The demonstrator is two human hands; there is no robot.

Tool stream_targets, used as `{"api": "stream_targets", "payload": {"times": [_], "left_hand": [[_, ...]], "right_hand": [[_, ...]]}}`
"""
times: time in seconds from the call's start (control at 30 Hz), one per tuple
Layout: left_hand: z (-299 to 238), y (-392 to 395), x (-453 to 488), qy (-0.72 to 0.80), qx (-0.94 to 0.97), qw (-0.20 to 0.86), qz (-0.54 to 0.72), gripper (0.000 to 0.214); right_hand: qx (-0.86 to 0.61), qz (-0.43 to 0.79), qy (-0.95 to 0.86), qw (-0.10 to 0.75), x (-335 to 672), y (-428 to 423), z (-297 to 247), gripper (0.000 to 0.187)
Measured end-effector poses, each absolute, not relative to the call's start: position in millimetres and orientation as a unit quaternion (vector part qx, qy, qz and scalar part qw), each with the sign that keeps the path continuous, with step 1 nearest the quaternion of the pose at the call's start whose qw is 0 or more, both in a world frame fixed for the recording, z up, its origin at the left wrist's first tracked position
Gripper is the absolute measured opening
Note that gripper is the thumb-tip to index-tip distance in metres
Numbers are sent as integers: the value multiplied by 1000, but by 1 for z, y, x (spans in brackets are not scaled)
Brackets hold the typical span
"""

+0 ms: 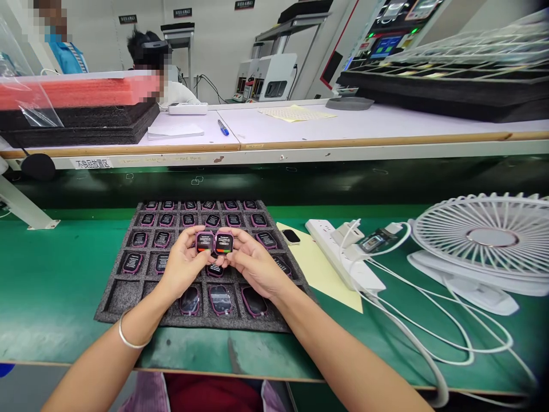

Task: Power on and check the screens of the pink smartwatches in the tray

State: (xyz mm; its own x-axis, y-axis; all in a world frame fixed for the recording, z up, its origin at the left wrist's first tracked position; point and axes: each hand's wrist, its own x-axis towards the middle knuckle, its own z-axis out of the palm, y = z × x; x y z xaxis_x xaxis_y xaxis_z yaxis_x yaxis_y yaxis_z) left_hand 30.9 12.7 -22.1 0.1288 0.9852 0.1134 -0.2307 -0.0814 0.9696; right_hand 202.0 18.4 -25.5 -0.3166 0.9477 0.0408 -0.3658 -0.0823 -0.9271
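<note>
two lit watches (205, 241) held up side by side over foam tray (125, 294). l hand (185, 264) nearly closed, pinching one betw. thumb & fingers; r hand (254, 262) same w/ other. poss. trouble: thumb-tip grip slips, one drops onto tray watches (132, 262); or cases knock, scratch. r side crowded: yellow sheet (312, 269), power strip (369, 279), fan (491, 236); cord (441, 392) near r forearm could snag if arm swings out.
</note>
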Motion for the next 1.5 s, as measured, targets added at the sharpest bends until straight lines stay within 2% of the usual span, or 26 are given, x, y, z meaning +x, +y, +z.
{"api": "stream_targets", "payload": {"times": [0.67, 0.87, 1.0, 1.13, 1.3, 1.5], "left_hand": [[-20, 10, 30, 390, 480, 593, 515, 44], [-21, 11, 28, 384, 473, 601, 517, 46], [-16, 13, 25, 372, 437, 628, 526, 48], [13, 22, 20, 349, 435, 631, 539, 49], [85, 33, 19, 297, 494, 581, 574, 50], [159, 35, 27, 237, 584, 495, 598, 54]], "right_hand": [[-353, 627, -480, 502, 202, 20, -27, 42], [-343, 638, -474, 500, 202, 20, -30, 43], [-319, 699, -417, 485, 201, 26, -26, 43], [-296, 721, -409, 474, 202, 44, 3, 39], [-264, 698, -434, 504, 207, 60, 77, 26], [-196, 569, -552, 577, 209, 53, 165, 11]]}}
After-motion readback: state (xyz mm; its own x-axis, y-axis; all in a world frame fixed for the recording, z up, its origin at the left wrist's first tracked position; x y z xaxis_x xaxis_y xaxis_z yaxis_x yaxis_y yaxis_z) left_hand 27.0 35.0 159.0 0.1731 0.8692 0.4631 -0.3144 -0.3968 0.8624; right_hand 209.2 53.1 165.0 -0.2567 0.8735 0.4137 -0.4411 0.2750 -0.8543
